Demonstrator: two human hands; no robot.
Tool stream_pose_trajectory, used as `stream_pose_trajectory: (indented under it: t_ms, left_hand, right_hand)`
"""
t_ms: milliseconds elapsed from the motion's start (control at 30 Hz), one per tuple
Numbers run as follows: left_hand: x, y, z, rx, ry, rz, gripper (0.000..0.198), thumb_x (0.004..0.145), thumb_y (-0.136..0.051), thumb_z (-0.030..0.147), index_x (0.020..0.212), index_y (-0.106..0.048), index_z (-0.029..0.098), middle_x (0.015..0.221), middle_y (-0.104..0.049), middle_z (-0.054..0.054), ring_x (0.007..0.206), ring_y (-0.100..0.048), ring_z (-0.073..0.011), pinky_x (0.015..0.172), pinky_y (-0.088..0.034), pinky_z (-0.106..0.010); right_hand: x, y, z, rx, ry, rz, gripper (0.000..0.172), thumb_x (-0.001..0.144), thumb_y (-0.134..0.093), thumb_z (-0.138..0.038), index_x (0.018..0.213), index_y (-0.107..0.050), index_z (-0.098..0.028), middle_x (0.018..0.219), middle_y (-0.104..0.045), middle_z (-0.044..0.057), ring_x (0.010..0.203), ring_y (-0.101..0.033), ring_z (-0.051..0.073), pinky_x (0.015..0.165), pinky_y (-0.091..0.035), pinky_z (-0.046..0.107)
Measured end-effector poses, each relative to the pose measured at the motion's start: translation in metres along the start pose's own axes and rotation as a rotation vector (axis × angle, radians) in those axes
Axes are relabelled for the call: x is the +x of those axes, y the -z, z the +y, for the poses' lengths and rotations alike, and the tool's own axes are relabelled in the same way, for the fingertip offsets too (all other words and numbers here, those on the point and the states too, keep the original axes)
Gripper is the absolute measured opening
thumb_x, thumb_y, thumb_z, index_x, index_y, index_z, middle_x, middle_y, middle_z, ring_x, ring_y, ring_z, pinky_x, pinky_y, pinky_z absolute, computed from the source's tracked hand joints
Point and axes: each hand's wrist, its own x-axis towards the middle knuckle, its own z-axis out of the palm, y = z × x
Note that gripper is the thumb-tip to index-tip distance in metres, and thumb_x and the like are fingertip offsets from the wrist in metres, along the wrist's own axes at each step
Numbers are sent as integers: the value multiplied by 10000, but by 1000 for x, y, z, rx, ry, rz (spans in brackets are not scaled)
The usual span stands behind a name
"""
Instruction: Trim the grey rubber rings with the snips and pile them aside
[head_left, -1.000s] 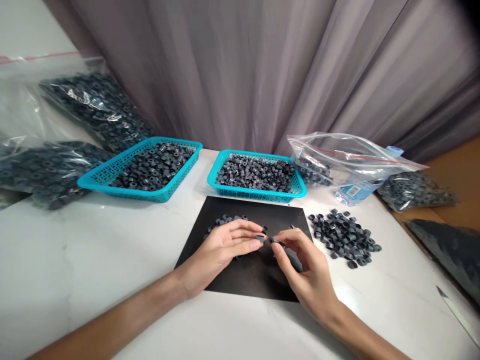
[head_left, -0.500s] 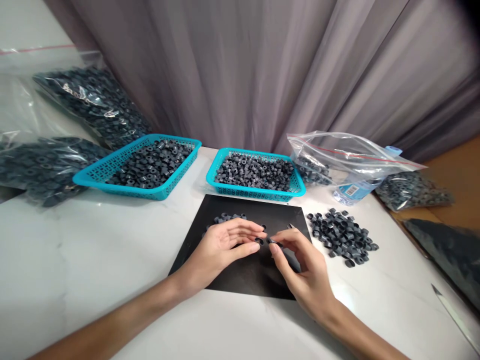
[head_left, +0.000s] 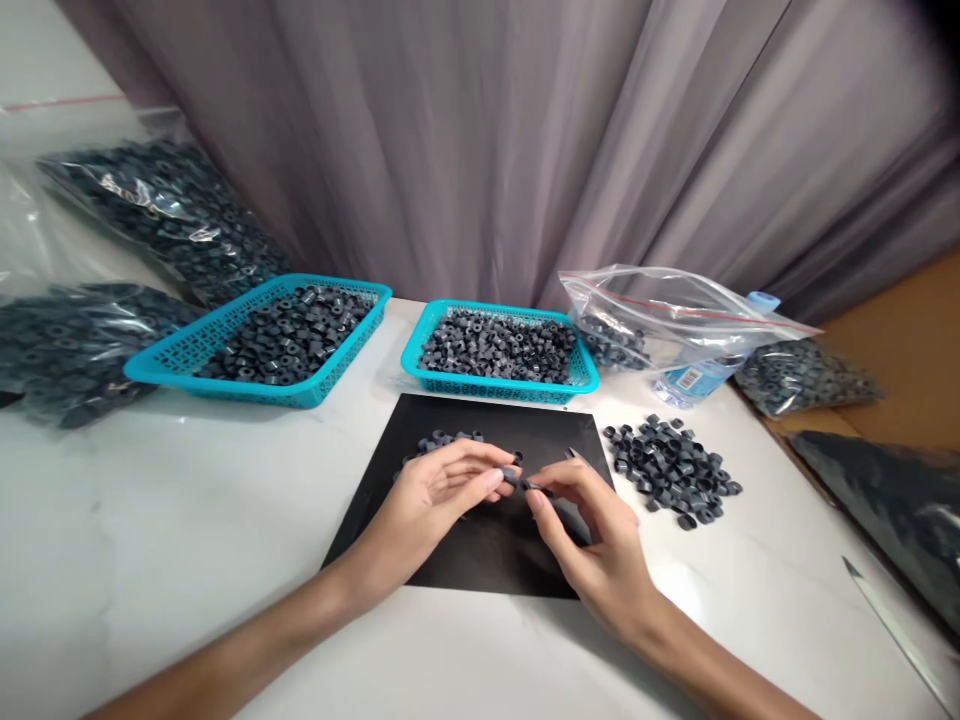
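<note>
Over a black mat (head_left: 480, 560), my left hand (head_left: 442, 490) pinches a small dark grey plastic ring (head_left: 510, 475) between thumb and fingers. My right hand (head_left: 596, 525), close on its right, grips a small dark piece (head_left: 529, 485) at the tips of thumb and index finger. The two parts are almost touching; whether they meet I cannot tell. A thin pointed metal tip (head_left: 571, 453) shows just beyond my right fingers, the rest of it hidden. Behind my left hand lies a small heap of grey rings (head_left: 442, 440), partly covered. One more ring (head_left: 517, 457) is beyond my fingertips.
Two blue baskets (head_left: 225, 390) (head_left: 499, 385) of grey parts stand behind the mat. A loose pile of rings (head_left: 667, 465) lies to its right, near a zip bag (head_left: 675, 300) and water bottle (head_left: 690, 380). Filled bags (head_left: 82, 340) stand left. A blade (head_left: 892, 630) lies right.
The ring in my left fingers has turned, its opening no longer facing me. My hands have come slightly closer together. The whole view has shifted a little.
</note>
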Motion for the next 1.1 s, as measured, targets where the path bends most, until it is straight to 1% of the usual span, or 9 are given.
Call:
stream_pose_trajectory:
  t_ms: [67, 167, 367, 500, 667, 833, 967, 1100]
  left_hand:
    - [0, -1, 0, 4, 3, 2, 217, 933, -647, 359, 1045, -726, 192, 1025, -772, -56, 938, -730, -191, 876, -566, -285]
    - [0, -1, 0, -19, 28, 7, 244, 937, -641, 380, 1045, -730, 180, 954, -781, -60, 886, -731, -184, 837, -569, -275]
    - [-2, -1, -1, -103, 94, 5, 292, 907, -679, 396, 1066, -726, 156, 932, -791, -85, 858, -741, -204, 816, -578, -302]
    - [-2, -2, 0, -117, 102, 16, 269, 899, -690, 386, 1041, -742, 164, 939, -790, -74, 892, -742, -206, 870, -569, -311]
    - [-3, -3, 2, -109, 117, 17, 264, 888, -698, 370, 1051, -760, 171, 993, -790, -78, 979, -735, -233, 954, -541, -346]
    - [-2, -3, 4, -88, 85, 4, 223, 854, -739, 314, 1033, -757, 182, 1086, -780, -69, 1070, -712, -237, 1010, -518, -344]
    - [-2, -3, 2, -112, 51, 4, 242, 827, -770, 287, 1044, -718, 193, 1121, -768, -59, 1118, -694, -227, 1031, -512, -338]
    - [-1, -2, -3, -74, 26, -21, 256, 828, -766, 292, 1058, -704, 198, 1093, -767, -63, 1080, -701, -220, 1001, -525, -341]
  right_hand:
    - [0, 0, 0, 5, 5, 1, 139, 949, -591, -138, 1054, -618, -225, 946, -654, 34, 854, -652, 166, 754, -540, 287]
    - [0, 0, 1, -4, 8, 5, 129, 951, -590, -143, 1051, -619, -220, 940, -655, 39, 854, -653, 170, 750, -542, 291]
    - [1, -1, 0, -12, 7, 11, 101, 955, -588, -155, 1033, -615, -213, 926, -660, 46, 853, -660, 174, 758, -553, 298]
    - [1, 0, -1, -18, -12, 3, 95, 957, -589, -170, 1034, -613, -220, 921, -652, 42, 832, -647, 173, 736, -544, 295]
    - [2, 0, -1, -27, -36, -5, 84, 965, -584, -189, 1035, -614, -226, 924, -650, 38, 839, -643, 176, 741, -536, 299]
    - [2, 1, -2, -27, -42, -7, 77, 970, -580, -193, 1034, -613, -220, 929, -650, 41, 837, -647, 171, 748, -537, 295]
    - [1, 1, -1, -41, -45, 1, 72, 977, -576, -207, 1034, -619, -217, 923, -652, 45, 834, -647, 172, 744, -545, 297]
    - [2, 0, 0, -43, -34, -3, 84, 984, -569, -203, 1047, -623, -219, 928, -655, 48, 806, -647, 166, 717, -552, 294]
